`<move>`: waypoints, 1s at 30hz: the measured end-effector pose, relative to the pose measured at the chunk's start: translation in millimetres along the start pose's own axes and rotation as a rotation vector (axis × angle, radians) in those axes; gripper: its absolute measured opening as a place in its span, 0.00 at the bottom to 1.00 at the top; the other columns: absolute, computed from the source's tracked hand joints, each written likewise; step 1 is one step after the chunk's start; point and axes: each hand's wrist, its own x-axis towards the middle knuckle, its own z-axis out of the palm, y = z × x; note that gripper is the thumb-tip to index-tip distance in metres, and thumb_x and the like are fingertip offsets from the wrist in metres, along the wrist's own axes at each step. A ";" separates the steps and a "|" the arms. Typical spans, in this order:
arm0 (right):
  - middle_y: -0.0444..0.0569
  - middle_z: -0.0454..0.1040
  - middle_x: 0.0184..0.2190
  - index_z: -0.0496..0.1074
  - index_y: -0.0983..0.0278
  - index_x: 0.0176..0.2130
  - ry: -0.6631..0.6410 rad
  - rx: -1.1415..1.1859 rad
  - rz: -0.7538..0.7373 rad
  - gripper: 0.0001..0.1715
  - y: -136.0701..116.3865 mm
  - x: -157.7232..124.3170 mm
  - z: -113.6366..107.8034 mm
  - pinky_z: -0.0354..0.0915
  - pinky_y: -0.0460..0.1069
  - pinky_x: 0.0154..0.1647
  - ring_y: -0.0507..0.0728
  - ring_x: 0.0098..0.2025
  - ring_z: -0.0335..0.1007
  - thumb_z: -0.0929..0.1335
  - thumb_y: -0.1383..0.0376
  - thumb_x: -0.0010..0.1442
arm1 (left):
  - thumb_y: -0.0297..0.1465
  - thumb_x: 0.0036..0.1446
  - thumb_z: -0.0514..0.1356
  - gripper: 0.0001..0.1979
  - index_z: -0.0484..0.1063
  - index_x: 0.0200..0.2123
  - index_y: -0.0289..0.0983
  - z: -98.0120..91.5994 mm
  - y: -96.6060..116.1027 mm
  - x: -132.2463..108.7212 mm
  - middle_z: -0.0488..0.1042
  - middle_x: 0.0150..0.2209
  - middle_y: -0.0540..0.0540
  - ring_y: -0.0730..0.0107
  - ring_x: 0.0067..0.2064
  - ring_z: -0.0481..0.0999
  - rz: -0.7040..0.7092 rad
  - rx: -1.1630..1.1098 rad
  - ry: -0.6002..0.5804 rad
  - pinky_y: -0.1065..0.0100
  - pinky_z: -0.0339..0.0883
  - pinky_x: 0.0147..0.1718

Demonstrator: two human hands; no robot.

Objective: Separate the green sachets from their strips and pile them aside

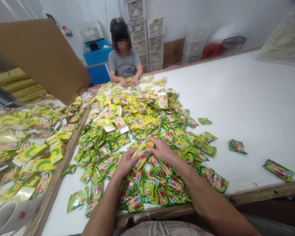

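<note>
My left hand (126, 163) is closed around a small yellow-green carton (140, 161) printed with red fruit, held tilted over the pile. At the carton's upper end, the curled fingers of my right hand (161, 149) pinch a small yellow packet (150, 144). The fingers partly cover both, so how far the packet sits in the carton is hidden. Beneath and around my hands lie many shiny green packets (135, 200) with red fruit pictures. Beyond them are flattened or open yellow cartons (120, 124) and an upright one (162, 100).
A wooden strip (61, 160) divides off a heap of yellow cartons (34, 154) on the left, near a white cup (12, 216). Loose packets (238, 146) lie on the white table (236, 98). A co-worker (125, 62) handles packets at the far edge; crates (147, 42) stand behind.
</note>
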 end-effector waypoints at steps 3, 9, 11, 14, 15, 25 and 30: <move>0.44 0.68 0.30 0.68 0.64 0.35 0.038 0.095 -0.074 0.08 0.4 0.9 -4.8 0.53 0.44 0.29 0.50 0.27 0.57 0.64 0.62 0.57 | 0.40 0.53 0.59 0.18 0.73 0.43 0.35 -1.7 2.2 -2.1 0.75 0.42 0.45 0.63 0.42 0.73 -0.021 -0.046 -0.011 0.67 0.65 0.42; 0.43 0.67 0.24 0.69 0.64 0.26 0.017 0.065 -0.152 0.05 1.7 2.7 4.0 0.55 0.46 0.32 0.51 0.28 0.60 0.66 0.69 0.52 | 0.40 0.51 0.61 0.16 0.73 0.39 0.34 -1.0 -6.4 -3.0 0.76 0.34 0.46 0.69 0.33 0.72 -0.083 -0.148 -0.067 0.70 0.65 0.34; 0.43 0.69 0.25 0.70 0.64 0.27 0.022 0.084 -0.136 0.03 1.5 2.8 7.3 0.57 0.46 0.33 0.52 0.29 0.62 0.66 0.71 0.50 | 0.40 0.50 0.62 0.16 0.73 0.38 0.34 0.6 -8.1 -2.1 0.75 0.32 0.47 0.70 0.31 0.71 -0.086 -0.115 -0.044 0.71 0.64 0.32; 0.44 0.69 0.28 0.70 0.63 0.36 0.114 0.242 -0.053 0.11 2.1 3.0 8.8 0.61 0.47 0.34 0.53 0.31 0.65 0.67 0.66 0.49 | 0.41 0.50 0.62 0.17 0.73 0.38 0.34 2.9 -6.5 -0.3 0.75 0.32 0.48 0.70 0.30 0.71 -0.080 -0.136 0.013 0.71 0.63 0.31; 0.44 0.70 0.29 0.69 0.63 0.39 0.142 0.296 -0.027 0.14 2.5 3.0 9.2 0.62 0.48 0.34 0.53 0.31 0.66 0.68 0.65 0.48 | 0.41 0.50 0.62 0.17 0.73 0.39 0.34 3.4 -5.5 0.4 0.75 0.32 0.48 0.70 0.30 0.71 -0.073 -0.149 0.032 0.71 0.63 0.31; 0.47 0.75 0.30 0.59 0.63 0.49 -0.033 0.279 0.057 0.22 -15.4 -5.0 10.3 0.63 0.48 0.32 0.54 0.31 0.70 0.64 0.61 0.56 | 0.41 0.49 0.62 0.19 0.74 0.40 0.33 -0.8 -6.0 -1.7 0.76 0.36 0.44 0.68 0.33 0.71 -0.028 -0.143 0.077 0.69 0.64 0.35; 0.47 0.75 0.31 0.57 0.64 0.51 -0.139 0.351 0.065 0.30 -19.2 -7.8 12.3 0.63 0.47 0.30 0.54 0.30 0.70 0.68 0.58 0.52 | 0.40 0.47 0.64 0.18 0.74 0.36 0.32 0.2 -10.8 -2.0 0.74 0.31 0.45 0.69 0.31 0.70 0.008 -0.192 0.122 0.70 0.63 0.32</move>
